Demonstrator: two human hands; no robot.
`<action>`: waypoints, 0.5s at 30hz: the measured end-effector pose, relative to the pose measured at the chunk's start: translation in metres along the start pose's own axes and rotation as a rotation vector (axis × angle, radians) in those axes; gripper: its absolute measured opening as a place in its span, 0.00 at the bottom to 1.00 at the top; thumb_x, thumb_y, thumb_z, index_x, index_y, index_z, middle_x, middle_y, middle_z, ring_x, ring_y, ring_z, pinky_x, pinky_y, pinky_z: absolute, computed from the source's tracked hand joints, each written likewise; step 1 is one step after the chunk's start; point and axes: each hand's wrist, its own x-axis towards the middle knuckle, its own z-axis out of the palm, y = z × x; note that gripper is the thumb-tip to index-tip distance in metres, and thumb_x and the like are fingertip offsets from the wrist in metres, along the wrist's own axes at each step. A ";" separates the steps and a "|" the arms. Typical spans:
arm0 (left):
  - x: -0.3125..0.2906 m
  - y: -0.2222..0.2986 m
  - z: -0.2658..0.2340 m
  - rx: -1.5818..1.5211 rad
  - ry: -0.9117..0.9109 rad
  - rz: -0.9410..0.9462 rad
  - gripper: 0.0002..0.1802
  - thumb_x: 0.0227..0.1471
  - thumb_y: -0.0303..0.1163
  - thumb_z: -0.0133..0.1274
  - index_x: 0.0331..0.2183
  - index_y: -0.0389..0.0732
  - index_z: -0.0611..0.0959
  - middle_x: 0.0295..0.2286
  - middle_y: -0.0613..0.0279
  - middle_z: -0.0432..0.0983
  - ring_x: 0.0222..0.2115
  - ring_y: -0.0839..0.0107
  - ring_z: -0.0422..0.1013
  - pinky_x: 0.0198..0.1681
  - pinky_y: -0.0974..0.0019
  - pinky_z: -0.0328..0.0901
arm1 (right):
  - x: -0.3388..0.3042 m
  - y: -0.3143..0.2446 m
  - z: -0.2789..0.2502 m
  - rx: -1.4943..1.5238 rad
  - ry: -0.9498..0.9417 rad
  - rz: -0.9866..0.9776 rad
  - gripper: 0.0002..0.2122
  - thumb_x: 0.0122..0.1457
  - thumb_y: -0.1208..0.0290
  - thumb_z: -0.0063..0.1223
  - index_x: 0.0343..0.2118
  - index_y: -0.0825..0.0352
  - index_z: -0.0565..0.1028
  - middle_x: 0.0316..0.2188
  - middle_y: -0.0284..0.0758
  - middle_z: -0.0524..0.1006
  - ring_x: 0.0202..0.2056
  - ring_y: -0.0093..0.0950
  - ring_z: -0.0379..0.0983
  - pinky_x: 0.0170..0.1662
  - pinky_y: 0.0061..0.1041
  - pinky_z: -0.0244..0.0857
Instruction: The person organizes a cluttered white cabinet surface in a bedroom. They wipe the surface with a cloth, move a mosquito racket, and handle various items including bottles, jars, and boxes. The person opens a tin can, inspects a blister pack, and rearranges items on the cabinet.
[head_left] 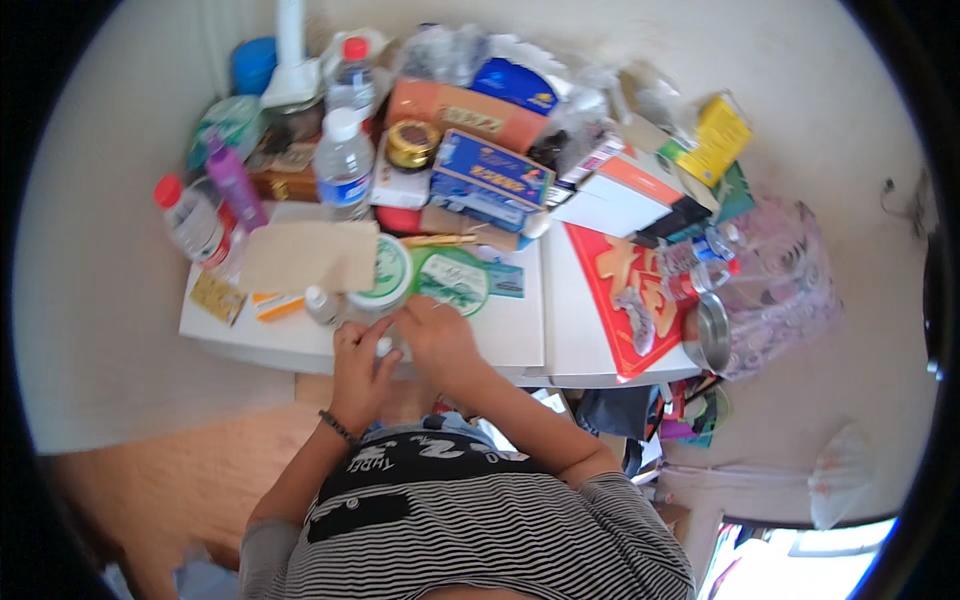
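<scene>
My left hand is at the front edge of the white table, fingers curled round a small white object that looks like a cap or little bottle. Close beside it, my right hand has its fingers bent together, the tips meeting the left fingers; what they pinch is hidden. Just beyond the hands stand a small white bottle and a round white tub with a green rim. A green round lid or tub lies past my right hand.
Beige paper and an orange-white box lie to the left, near several bottles. Stacked boxes crowd the back. A red card, a metal bowl and a pink patterned bag are on the right.
</scene>
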 end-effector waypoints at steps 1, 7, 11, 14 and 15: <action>0.001 0.002 -0.002 -0.037 -0.017 -0.028 0.24 0.45 0.24 0.55 0.47 0.38 0.76 0.35 0.53 0.65 0.39 0.58 0.63 0.43 0.62 0.61 | 0.001 0.000 0.001 -0.006 -0.023 -0.003 0.12 0.43 0.72 0.50 0.33 0.66 0.74 0.30 0.35 0.70 0.30 0.33 0.70 0.30 0.30 0.65; 0.006 -0.008 0.005 -0.103 0.072 -0.013 0.19 0.47 0.21 0.54 0.44 0.35 0.76 0.38 0.50 0.73 0.37 0.56 0.70 0.41 0.60 0.66 | -0.003 0.001 0.003 -0.029 0.028 0.013 0.13 0.44 0.72 0.50 0.36 0.67 0.72 0.30 0.36 0.68 0.29 0.32 0.70 0.31 0.29 0.64; 0.009 -0.014 0.013 -0.127 0.114 -0.026 0.16 0.49 0.20 0.53 0.43 0.35 0.75 0.39 0.50 0.74 0.38 0.57 0.72 0.41 0.61 0.67 | -0.008 0.005 0.003 -0.068 0.012 -0.001 0.17 0.45 0.72 0.50 0.40 0.70 0.72 0.31 0.37 0.69 0.30 0.32 0.70 0.31 0.27 0.64; 0.007 -0.018 0.017 -0.052 0.130 0.006 0.16 0.49 0.19 0.53 0.42 0.34 0.75 0.39 0.51 0.72 0.39 0.56 0.70 0.42 0.61 0.66 | -0.006 0.001 -0.006 -0.092 -0.020 -0.022 0.15 0.46 0.71 0.51 0.38 0.71 0.71 0.31 0.38 0.70 0.31 0.32 0.72 0.33 0.28 0.66; 0.009 -0.011 0.015 -0.052 0.122 0.005 0.16 0.48 0.19 0.54 0.42 0.34 0.74 0.38 0.51 0.72 0.39 0.56 0.69 0.42 0.61 0.66 | -0.008 0.003 -0.004 -0.091 -0.026 -0.020 0.16 0.47 0.71 0.51 0.39 0.72 0.71 0.32 0.38 0.70 0.32 0.32 0.72 0.34 0.28 0.66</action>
